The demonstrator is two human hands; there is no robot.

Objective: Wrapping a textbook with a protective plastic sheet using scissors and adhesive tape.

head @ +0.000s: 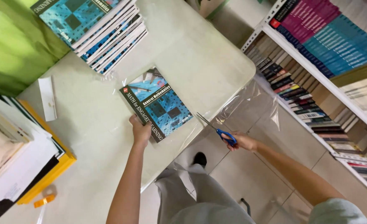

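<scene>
The book [156,103] lies flat on the pale table [192,54], near its front edge, on clear film [250,101] that hangs off the table's corner. The left hand [140,130] presses on the book's near edge, fingers closed over it. The right hand [241,142] grips blue-handled scissors [216,127], blades apart at the film beside the book. A stack of like books [100,29] sits further back, a white strip [47,98] to the left, piled papers [17,153] beyond, shelves [316,74] on the right
</scene>
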